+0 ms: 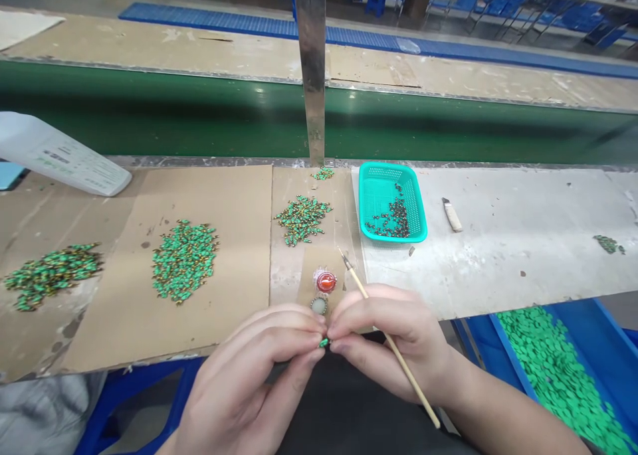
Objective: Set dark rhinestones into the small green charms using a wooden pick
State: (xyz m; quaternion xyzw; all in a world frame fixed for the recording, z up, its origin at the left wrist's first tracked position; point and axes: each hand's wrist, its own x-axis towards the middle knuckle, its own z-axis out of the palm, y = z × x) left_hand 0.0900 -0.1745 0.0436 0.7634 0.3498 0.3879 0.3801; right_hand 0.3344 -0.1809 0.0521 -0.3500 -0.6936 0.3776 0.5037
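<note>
My left hand point(269, 355) pinches a small green bead-like piece point(323, 343) between thumb and fingertips. My right hand point(393, 342) meets it there, thumb and forefinger closed at the piece's right end. A thin paintbrush point(361, 285) lies through the right hand, its tip pointing up and left and its handle sticking out below. Just beyond the fingertips sit a round whitish disc with a dark beaded rim point(319, 305) and a small round container of red-orange paint point(325, 281). Fingers hide most of the pinched piece.
Piles of green-and-gold pieces lie at far left point(54, 272), on the cardboard point(239, 242) and mid-table point(303, 219). A turquoise basket point(366, 206) holds small dark bits. Right of it lies a utility knife point(452, 214). A white bottle point(70, 159) leans in; a blue bin point(598, 335) holds green discs.
</note>
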